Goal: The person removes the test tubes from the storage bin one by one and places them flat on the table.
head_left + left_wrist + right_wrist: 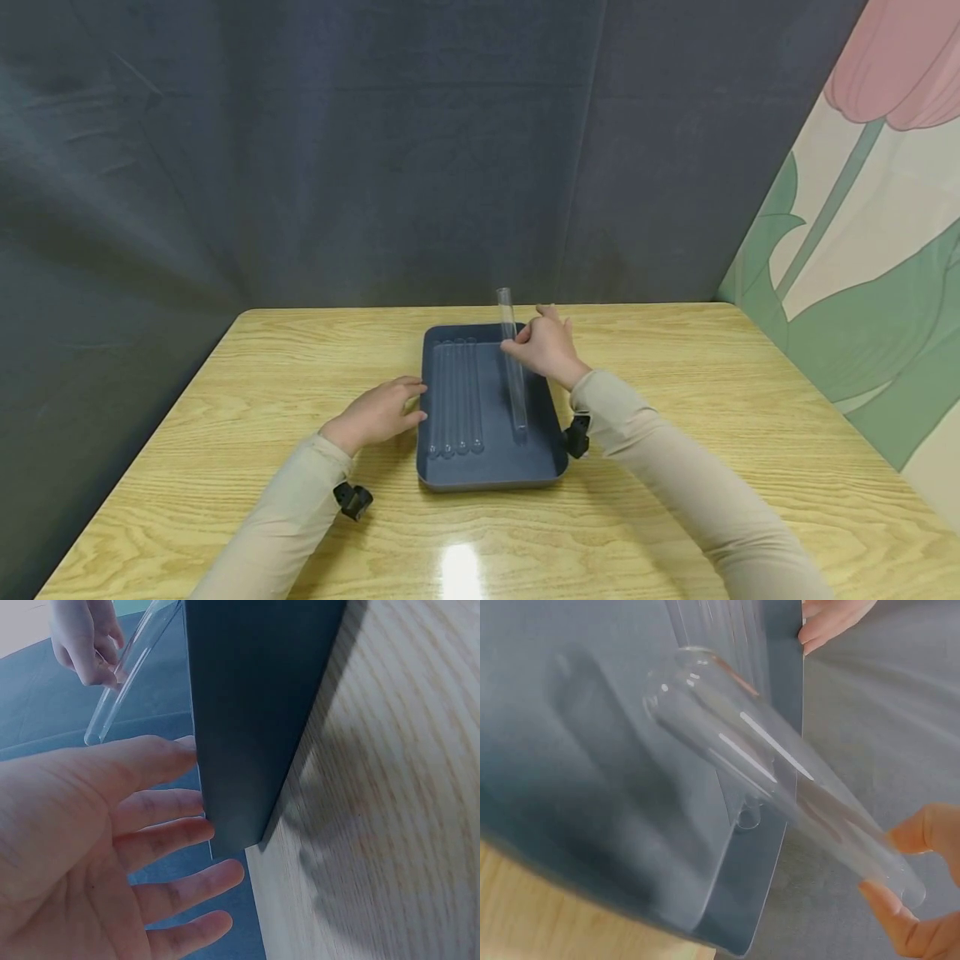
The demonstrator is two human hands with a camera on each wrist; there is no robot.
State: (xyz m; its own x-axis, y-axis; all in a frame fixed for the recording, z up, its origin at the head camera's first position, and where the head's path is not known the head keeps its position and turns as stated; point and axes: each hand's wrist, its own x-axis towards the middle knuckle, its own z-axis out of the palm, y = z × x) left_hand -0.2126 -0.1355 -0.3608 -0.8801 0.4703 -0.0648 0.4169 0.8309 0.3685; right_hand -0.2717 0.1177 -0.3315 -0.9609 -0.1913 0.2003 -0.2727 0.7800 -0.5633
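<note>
A clear glass test tube [513, 367] is pinched between the thumb and fingertips of my right hand [546, 343], tilted over the right side of a dark grey tray [495, 483]. Its rounded end points down toward the tray floor, and a shadow of it falls there in the right wrist view. Several more test tubes [455, 400] lie side by side along the tray's left half. My left hand [381, 408] is at the tray's left wall, fingers extended, thumb and fingertips right at the rim [196, 761].
The tray stands on a light wood table [300, 358]. A dark curtain [420, 150] hangs behind the table's far edge, and a wall with a painted tulip [870, 200] is at the right. Small black cameras [352, 500] are strapped to both wrists.
</note>
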